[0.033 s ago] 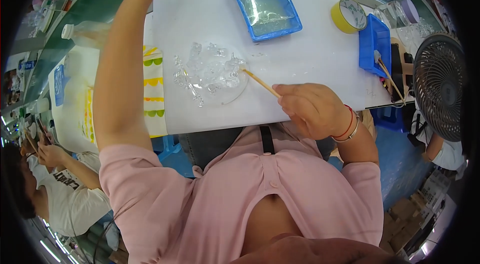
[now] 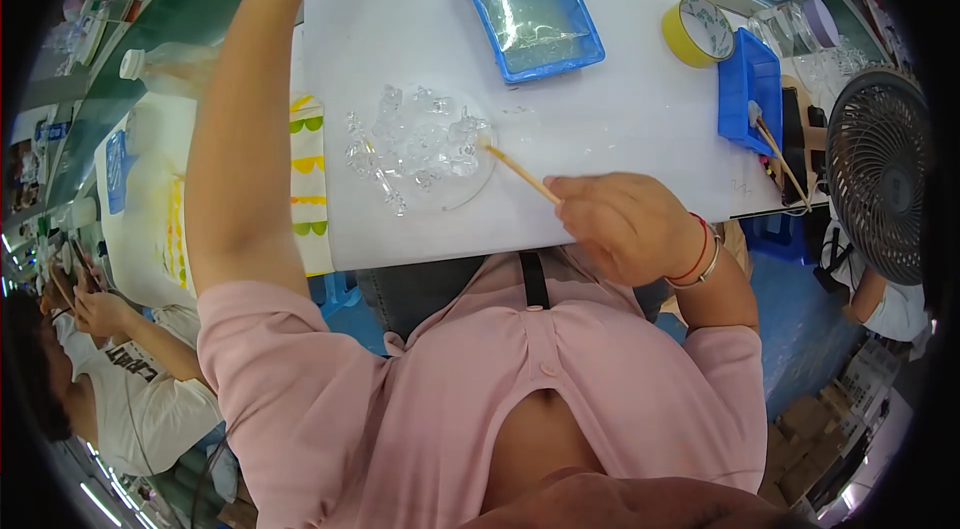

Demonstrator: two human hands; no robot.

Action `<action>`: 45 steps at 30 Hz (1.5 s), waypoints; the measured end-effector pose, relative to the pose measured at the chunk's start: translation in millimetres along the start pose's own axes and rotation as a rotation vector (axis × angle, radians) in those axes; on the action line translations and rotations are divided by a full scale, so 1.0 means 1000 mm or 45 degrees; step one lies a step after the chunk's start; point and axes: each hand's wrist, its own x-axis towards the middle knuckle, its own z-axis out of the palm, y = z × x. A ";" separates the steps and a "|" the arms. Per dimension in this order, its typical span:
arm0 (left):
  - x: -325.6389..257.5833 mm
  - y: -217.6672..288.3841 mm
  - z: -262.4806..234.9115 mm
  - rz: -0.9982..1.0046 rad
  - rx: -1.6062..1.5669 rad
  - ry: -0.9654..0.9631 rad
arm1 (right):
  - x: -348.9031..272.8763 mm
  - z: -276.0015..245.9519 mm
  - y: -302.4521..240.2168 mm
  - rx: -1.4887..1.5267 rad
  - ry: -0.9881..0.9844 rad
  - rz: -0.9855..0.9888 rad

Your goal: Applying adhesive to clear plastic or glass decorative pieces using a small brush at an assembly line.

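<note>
White table [image 2: 620, 119]: blue tray [image 2: 527, 7], yellow tape roll [image 2: 697, 30], clear pieces, perhaps plastic [image 2: 415, 144].

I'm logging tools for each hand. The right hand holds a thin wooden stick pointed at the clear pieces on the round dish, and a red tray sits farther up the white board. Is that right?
Not quite. The tray is blue, not red, as the head view shows. The rest holds: the right hand holds a thin wooden stick pointed at the clear pieces on the round dish, with the tray farther up the white board.

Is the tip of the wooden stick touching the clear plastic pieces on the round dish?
Touching. In the head view, the wooden stick in the right hand ends right against the clear plastic pieces, no gap showing.
</note>
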 end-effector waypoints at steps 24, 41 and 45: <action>0.000 0.042 -0.035 -0.104 -0.318 -0.084 | 0.006 0.018 -0.012 0.017 -0.048 -0.187; -0.168 0.013 -0.121 -0.089 -0.050 -0.110 | -0.003 0.005 -0.019 -0.067 -0.093 -0.020; -0.171 0.037 -0.138 0.392 -0.025 0.013 | 0.001 0.011 -0.022 -0.030 -0.075 -0.105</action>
